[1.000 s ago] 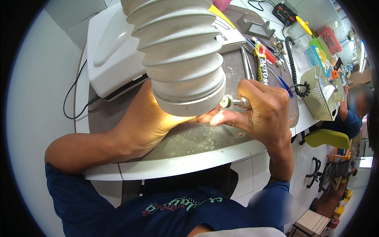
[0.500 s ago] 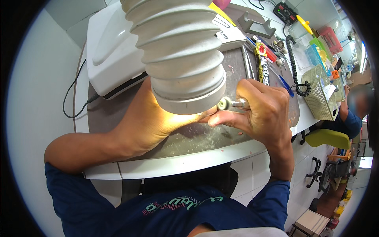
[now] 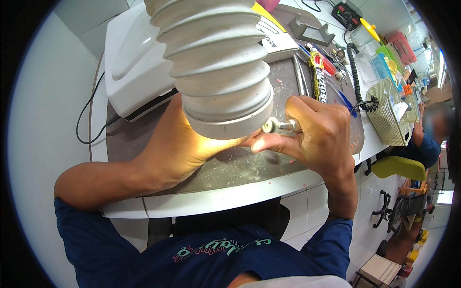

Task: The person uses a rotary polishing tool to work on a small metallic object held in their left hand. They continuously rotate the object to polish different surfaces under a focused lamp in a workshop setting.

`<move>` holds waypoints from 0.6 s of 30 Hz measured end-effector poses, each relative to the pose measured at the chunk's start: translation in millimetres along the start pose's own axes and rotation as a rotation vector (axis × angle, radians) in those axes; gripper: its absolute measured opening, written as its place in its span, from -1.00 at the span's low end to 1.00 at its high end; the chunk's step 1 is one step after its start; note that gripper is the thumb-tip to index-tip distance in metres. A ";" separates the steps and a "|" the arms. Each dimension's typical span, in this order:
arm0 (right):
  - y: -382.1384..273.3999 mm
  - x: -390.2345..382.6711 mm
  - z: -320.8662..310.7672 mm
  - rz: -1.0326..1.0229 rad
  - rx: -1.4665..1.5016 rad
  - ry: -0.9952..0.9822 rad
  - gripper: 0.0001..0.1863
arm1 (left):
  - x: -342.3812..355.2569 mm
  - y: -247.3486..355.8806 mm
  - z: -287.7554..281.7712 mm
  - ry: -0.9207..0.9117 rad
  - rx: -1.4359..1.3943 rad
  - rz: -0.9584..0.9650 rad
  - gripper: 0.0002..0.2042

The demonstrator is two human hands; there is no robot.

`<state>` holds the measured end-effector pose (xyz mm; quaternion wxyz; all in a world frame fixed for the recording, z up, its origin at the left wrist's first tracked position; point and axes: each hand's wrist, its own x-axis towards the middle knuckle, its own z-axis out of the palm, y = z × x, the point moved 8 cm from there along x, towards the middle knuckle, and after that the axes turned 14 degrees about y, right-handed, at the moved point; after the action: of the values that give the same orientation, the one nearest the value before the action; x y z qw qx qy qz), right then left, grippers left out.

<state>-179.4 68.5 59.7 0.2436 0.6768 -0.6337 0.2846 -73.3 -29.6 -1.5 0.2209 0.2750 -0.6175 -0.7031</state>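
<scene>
My right hand is closed around a rotary handpiece, its thumb stretched toward the left. At the handpiece's tip sits a small round pale-green grinding wheel, close to the rim of the ribbed white hose. My left hand reaches under the hose's mouth, brightly lit there. The hose hides most of its fingers; the part that shows looks closed, close to my right thumb. Whatever the left fingers hold is out of sight.
A white machine stands behind my left arm. On the grey mat lie a yellow-and-black tube and several tools. Farther right are a coiled black cord, a pale basket and a seated person.
My right hand, with the handpiece and its wheel, has shifted very slightly left. The hose appears a touch farther left too. My left hand stays nearly in place.
</scene>
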 end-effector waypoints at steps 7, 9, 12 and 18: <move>3.4 -1.0 0.4 0.017 -0.002 0.003 -0.31 | 0.8 2.3 -0.7 0.015 0.002 0.060 -0.66; 4.0 -1.2 0.5 0.017 -0.004 -0.002 -0.31 | -0.6 4.3 1.7 -0.027 0.044 0.067 -0.74; 0.3 0.3 -0.2 -0.003 -0.003 0.004 -0.31 | -1.7 4.8 2.8 -0.054 0.059 0.027 -0.77; 2.3 -0.5 0.7 0.009 -0.007 0.006 -0.31 | -1.5 6.9 3.3 -0.051 0.082 0.094 -0.79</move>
<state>-181.6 68.1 58.7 0.2469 0.6723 -0.6368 0.2855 -74.6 -27.1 5.8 0.2263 0.2363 -0.6634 -0.6730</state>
